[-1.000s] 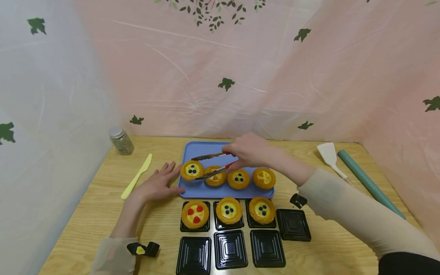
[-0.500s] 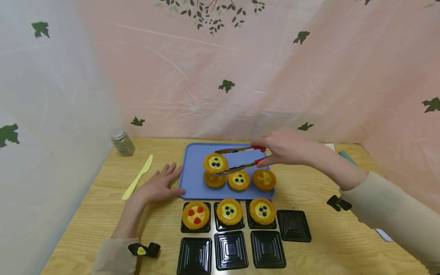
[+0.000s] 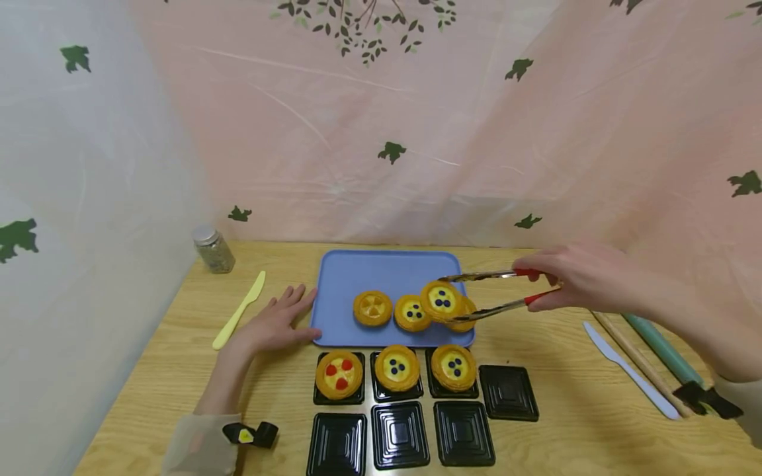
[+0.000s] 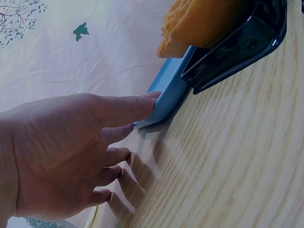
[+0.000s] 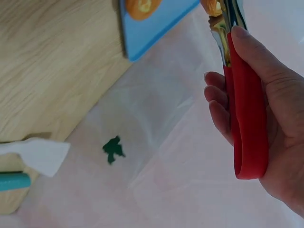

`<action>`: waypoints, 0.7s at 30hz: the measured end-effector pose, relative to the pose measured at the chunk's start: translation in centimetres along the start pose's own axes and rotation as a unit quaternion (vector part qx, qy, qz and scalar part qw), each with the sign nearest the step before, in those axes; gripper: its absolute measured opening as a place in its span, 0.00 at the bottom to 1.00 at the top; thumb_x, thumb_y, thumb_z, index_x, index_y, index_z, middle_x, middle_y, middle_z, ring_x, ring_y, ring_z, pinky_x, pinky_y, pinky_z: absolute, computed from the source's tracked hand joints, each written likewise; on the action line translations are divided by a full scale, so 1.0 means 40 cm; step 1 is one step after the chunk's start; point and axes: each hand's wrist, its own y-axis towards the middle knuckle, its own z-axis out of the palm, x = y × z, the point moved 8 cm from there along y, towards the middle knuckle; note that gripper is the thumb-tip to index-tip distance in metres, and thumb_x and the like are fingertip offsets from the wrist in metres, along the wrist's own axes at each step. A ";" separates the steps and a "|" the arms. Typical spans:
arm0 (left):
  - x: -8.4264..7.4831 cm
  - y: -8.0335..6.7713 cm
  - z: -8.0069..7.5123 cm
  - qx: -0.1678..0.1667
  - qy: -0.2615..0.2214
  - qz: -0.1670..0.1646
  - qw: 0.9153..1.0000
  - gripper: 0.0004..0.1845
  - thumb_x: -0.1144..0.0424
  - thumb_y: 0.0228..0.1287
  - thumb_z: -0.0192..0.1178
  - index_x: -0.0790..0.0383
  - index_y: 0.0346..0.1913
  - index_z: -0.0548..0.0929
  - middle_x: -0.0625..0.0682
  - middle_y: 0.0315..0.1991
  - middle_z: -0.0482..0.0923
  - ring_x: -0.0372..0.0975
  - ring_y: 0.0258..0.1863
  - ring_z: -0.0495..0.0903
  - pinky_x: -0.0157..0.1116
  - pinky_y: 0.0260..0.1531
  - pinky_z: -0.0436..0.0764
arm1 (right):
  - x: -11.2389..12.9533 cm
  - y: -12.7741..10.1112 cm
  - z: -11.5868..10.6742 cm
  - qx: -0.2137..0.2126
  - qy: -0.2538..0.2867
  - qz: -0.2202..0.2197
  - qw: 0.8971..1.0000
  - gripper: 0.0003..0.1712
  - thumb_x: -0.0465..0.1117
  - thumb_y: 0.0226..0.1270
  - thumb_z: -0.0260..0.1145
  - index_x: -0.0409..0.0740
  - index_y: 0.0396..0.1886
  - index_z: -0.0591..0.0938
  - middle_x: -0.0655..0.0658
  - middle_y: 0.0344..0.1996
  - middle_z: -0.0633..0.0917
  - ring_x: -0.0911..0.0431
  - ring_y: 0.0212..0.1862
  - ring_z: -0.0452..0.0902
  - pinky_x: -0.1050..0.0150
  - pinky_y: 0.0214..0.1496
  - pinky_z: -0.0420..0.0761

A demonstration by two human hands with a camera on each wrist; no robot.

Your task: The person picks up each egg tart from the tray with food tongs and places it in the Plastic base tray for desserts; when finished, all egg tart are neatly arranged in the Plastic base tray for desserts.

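My right hand [image 3: 586,274] grips red-handled metal tongs [image 5: 249,114]. Between the tongs' tips is an egg tart with blue dots [image 3: 442,301], held above the right end of the blue tray [image 3: 387,264] and partly covering a tart [image 3: 467,316] there. A plain-topped tart [image 3: 372,309] and another blue-dotted tart [image 3: 412,313] sit on the tray. My left hand [image 3: 280,322] rests with spread fingers at the tray's left edge; in the left wrist view its thumb touches the rim.
In front of the tray, a red-dotted tart [image 3: 338,375] and two blue-dotted tarts stand on black square trays; several more black trays [image 3: 400,434] hold nothing. A yellow knife [image 3: 239,309] and glass jar [image 3: 214,250] lie left; a lilac knife [image 3: 631,370] and teal rolling pin [image 3: 663,347] right.
My right hand has lifted the blue-dotted tart from the tray's left end with the tongs and carried it right, over the other tarts. The left hand has stayed put.
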 end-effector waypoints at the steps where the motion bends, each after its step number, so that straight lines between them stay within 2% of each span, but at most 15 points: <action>1: -0.001 0.000 0.000 0.000 0.000 0.000 1.000 0.48 0.41 0.71 0.60 0.60 0.83 0.52 0.69 0.83 0.45 0.65 0.83 0.40 0.66 0.80 0.44 | -0.008 -0.016 0.002 -0.004 -0.003 0.003 1.000 0.27 0.58 0.52 0.81 0.59 0.52 0.85 0.66 0.32 0.81 0.74 0.27 0.66 0.74 0.25 0.66; 7: -0.003 -0.002 0.001 0.000 0.001 -0.001 1.000 0.49 0.40 0.70 0.60 0.59 0.83 0.52 0.68 0.83 0.45 0.65 0.83 0.41 0.66 0.81 0.44 | -0.043 -0.098 0.020 -0.036 0.008 -0.014 0.999 0.28 0.51 0.46 0.85 0.55 0.49 0.86 0.72 0.31 0.77 0.78 0.31 0.64 0.76 0.27 0.67; 13: -0.002 -0.004 0.002 0.003 -0.002 -0.005 1.000 0.49 0.39 0.70 0.60 0.58 0.83 0.51 0.67 0.83 0.44 0.64 0.83 0.40 0.65 0.81 0.43 | -0.082 -0.162 0.046 -0.019 0.028 0.010 0.999 0.30 0.51 0.44 0.85 0.53 0.50 0.88 0.74 0.31 0.75 0.79 0.32 0.64 0.75 0.27 0.67; 17: -0.002 -0.004 0.002 0.003 -0.001 -0.006 1.000 0.49 0.39 0.70 0.59 0.58 0.83 0.51 0.67 0.83 0.43 0.64 0.83 0.39 0.65 0.81 0.43 | -0.095 -0.194 0.053 -0.012 0.024 0.017 0.999 0.32 0.52 0.41 0.86 0.53 0.50 0.88 0.76 0.31 0.76 0.80 0.32 0.64 0.76 0.27 0.67; 21: -0.003 -0.004 0.001 0.003 -0.002 -0.005 1.000 0.48 0.39 0.70 0.60 0.58 0.83 0.51 0.67 0.83 0.43 0.64 0.83 0.40 0.65 0.81 0.43 | -0.103 -0.219 0.067 0.010 0.029 0.023 0.999 0.33 0.54 0.41 0.86 0.56 0.50 0.87 0.74 0.34 0.80 0.80 0.33 0.64 0.76 0.26 0.66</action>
